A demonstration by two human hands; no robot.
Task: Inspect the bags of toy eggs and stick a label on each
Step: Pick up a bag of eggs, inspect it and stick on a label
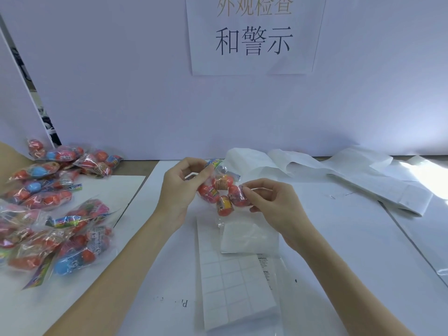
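Label sheet (pixel 232 284) nearest, both hands (left (pixel 178 190), right (pixel 271 204)) pinching egg bag (pixel 221 190), bag pile (pixel 51 209) leftward

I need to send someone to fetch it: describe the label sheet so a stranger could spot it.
Start at the sign on the back wall and come straight down to the two hands holding a bag of eggs. The label sheet lies flat on the table below them, the only paper ruled into a grid of small rectangles.

One held bag (pixel 221 190) of four eggs, one label sheet (pixel 230 275), one wall sign (pixel 254 35), two hands.
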